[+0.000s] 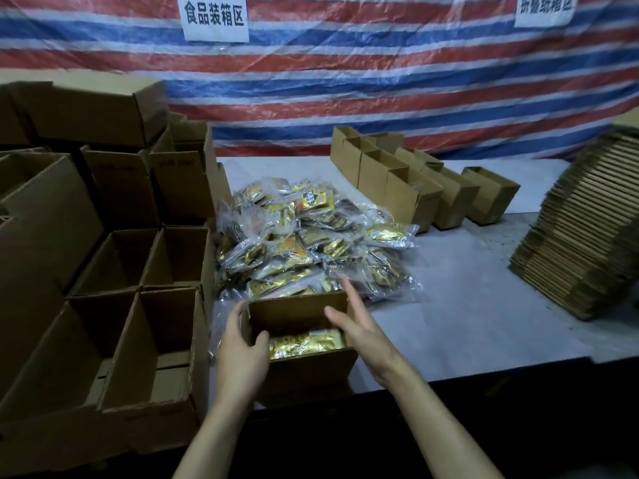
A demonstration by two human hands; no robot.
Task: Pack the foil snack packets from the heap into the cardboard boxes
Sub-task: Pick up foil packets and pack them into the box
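Your left hand (242, 350) grips the left wall of the small open box (307, 371) at lower centre of the frame, thumb hooked inside and fingers outside. Your right hand (356, 328) is spread with straight fingers over the box's right rim, holding nothing, fingertips near the heap (311, 243). Gold foil packets (304, 344) lie in the box, the heap sits just behind it mid-frame on the white table (484, 305), empty cartons (145, 340) fill the left side, a row of small boxes (408, 191) stands upper right of centre, and a flat cardboard stack (581, 243) is at the right edge.
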